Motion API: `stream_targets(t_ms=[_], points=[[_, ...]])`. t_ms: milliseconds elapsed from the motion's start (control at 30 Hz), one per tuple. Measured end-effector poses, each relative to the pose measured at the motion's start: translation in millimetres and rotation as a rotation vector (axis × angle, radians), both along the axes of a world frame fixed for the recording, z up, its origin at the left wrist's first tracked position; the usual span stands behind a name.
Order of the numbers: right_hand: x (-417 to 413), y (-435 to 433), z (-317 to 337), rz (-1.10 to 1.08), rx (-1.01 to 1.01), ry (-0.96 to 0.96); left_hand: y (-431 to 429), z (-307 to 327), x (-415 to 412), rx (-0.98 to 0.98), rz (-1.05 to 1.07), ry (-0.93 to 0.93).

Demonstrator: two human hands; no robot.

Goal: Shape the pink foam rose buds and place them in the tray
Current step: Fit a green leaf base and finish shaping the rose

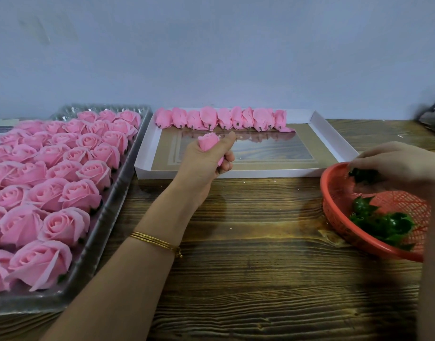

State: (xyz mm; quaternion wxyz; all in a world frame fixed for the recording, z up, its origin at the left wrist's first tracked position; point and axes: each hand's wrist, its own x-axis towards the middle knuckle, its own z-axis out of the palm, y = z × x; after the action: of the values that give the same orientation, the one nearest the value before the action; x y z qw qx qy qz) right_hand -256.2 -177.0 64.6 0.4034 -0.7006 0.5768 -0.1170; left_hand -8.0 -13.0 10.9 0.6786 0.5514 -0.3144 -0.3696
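Tray [260, 172] holds a bud row [221, 118], stems nearward; left grip [204, 163] clasps a bud [209, 141], tip up; right grip [396, 161] pinches greenery [364, 174] in basket [339, 193].

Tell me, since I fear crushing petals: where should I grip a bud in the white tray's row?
Pinch the base just above the dark stub, coming from the near side: the buds lie packed side by side at the far wall of the white tray, stubs facing you.

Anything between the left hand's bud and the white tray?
Nothing visible. The left hand grips the rose bud over the near-left part of the white tray; the floor before the row of buds is bare. The right hand pinches a green leaf piece in the red basket.
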Motion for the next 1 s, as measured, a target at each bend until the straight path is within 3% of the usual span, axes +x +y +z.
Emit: stream_targets(t_ms=[233,600,1000], points=[[-4.8,3.5,8.8,0.164,-0.158,0.139,-0.4,-0.4,-0.1,0.002,0.018,0.016],[-4.4,-1.3,2.3,0.092,-0.076,0.066,-0.5,-0.1,-0.5,0.005,0.027,0.015],[-5.7,-2.0,3.3,0.155,-0.079,0.067,1.0,2.6,-3.0,0.0,0.033,0.022]])
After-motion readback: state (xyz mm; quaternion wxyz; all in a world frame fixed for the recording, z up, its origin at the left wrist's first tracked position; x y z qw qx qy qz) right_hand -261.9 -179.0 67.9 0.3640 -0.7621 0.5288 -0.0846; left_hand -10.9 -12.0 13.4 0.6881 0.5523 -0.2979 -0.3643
